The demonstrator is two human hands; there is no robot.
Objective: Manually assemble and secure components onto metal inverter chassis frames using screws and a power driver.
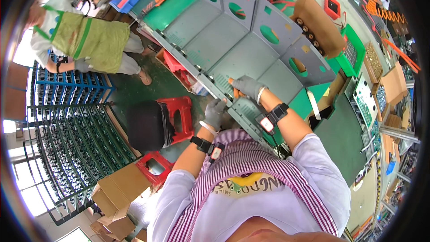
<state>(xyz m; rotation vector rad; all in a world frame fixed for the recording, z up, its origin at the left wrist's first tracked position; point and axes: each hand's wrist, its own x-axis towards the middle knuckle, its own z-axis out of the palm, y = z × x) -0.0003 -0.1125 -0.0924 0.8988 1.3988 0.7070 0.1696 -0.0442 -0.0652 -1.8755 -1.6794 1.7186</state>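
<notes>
A: Close in, the left hand [216, 112], fingers bent at the near edge of the grey metal casings [233, 58]! Grasping?
B: Can't tell! Right hand [247, 87] curls just over that edge, its grip hidden too.
A: And the casings run in a row along the green bench [181, 6], flaps upright!
B: Farther left, a red stool [186, 107], then a green-aproned co-worker [96, 42]!
</notes>
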